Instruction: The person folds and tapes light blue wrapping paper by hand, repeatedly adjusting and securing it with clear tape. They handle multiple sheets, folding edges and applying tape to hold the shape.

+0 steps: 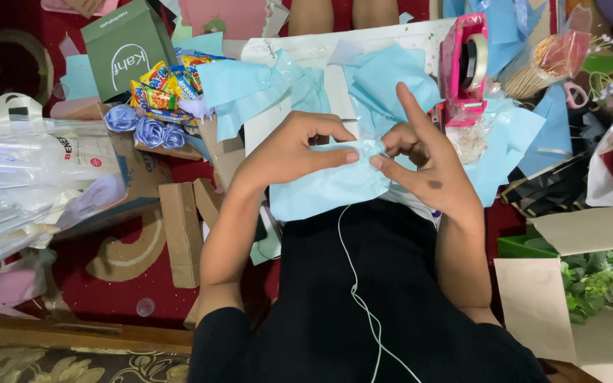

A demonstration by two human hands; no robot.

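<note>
Above a dark-clothed lap, two bare hands meet over a light blue paper sheet [328, 186] that lies across the near edge of a white counter [299, 53]. The left hand [289, 150] is closed on the sheet's upper edge, thumb and fingers pinching it, while the right hand [431, 164] pinches a gathered clear wrapping [372, 147] at the same spot, its index finger raised straight. The two hands touch at the fingertips.

More blue paper pieces [250, 89] crowd the counter's far side, leaving only a narrow bare strip between them. A pink tape dispenser [464, 67] stands at the counter's right edge, just beside the right hand. At the left edge lie snack packets [161, 89] and blue fabric roses [147, 128], with a green box [125, 46] behind them. Clear plastic sleeves [30, 177] fill the far left, and cardboard pieces [182, 230] lie on the red floor covering [118, 294] near the left forearm. A thin pale cord [356, 291] runs down the lap. Brown paper [533, 305] and green foliage [601, 280] close off the right.
</note>
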